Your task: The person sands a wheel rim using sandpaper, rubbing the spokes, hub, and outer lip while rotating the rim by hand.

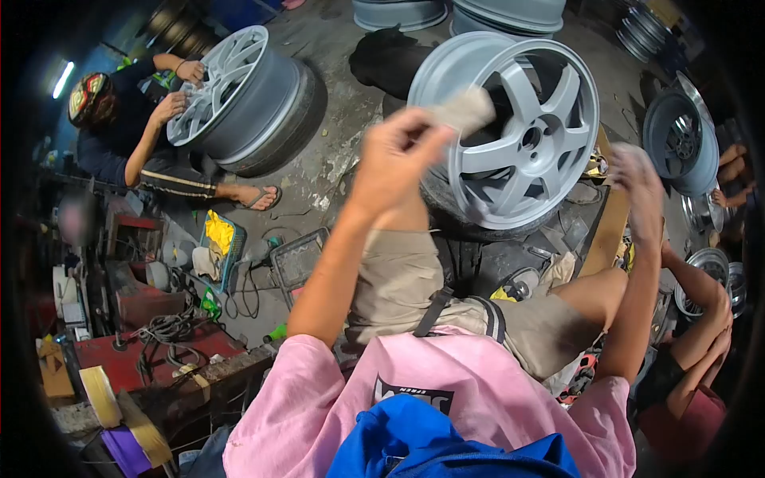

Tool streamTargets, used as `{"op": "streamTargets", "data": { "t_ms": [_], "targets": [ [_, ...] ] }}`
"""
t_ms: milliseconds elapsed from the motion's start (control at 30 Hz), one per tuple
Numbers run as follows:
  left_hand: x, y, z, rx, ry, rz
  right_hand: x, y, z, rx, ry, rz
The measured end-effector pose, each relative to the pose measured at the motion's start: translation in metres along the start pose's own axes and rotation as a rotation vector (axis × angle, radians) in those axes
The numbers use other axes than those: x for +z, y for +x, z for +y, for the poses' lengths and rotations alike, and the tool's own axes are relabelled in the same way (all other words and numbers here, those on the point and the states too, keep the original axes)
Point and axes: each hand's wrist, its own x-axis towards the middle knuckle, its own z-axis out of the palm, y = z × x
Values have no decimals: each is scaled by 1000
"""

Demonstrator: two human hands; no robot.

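A grey six-spoke car wheel rim [546, 171] stands tilted in front of my knees, resting on a dark tyre [486, 227]. My left hand [398, 163] is raised at the rim's left side. Between its thumb and fingers it pinches a small folded beige piece [470, 111], smeared by motion, so I cannot make out its material. The piece overlaps the rim's left edge in view; whether it touches is unclear. My right hand [637, 187] hangs in the air just right of the rim, apart from it. Motion blurs its fingers, and nothing shows in it.
At the left, another person [119, 135] has both hands on a second grey rim [255, 103] lying on a tyre. More rims [677, 135] stand at the right, near another person's arms [701, 311]. A red toolbox [151, 358], cables and a blue basket [231, 247] lie at left.
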Motion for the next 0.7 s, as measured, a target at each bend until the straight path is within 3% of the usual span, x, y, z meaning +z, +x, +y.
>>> {"op": "streamTargets", "data": {
  "t_ms": [33, 100, 233, 300, 367, 467, 533, 633, 700],
  "targets": [
    [20, 3, -4, 68, 24, -143, 34, -6, -26, -29, -29, -171],
    [55, 0, 7, 98, 117, -231, 78, -17, -47, 9, 77, -358],
    [74, 3, -7, 58, 158, -318, 90, -11, -13, 106, 186, -458],
    [76, 7, -19, 31, 144, -342, 75, -8, 5, 121, 41, -349],
    [60, 16, -27, 94, 322, -207, 60, 1, 28, -11, -140, -186],
    [35, 37, -29, 59, 426, -53, 24, 30, 111, 93, -98, -56],
    [25, 50, -22, 87, 623, -37, 10, 42, 167, 332, -147, 163],
    [22, 64, -39, 136, 862, -104, 16, 48, 216, 298, -296, 182],
    [19, 74, -54, 138, 864, -110, 32, 51, 229, 257, -392, 157]
  ]
}}
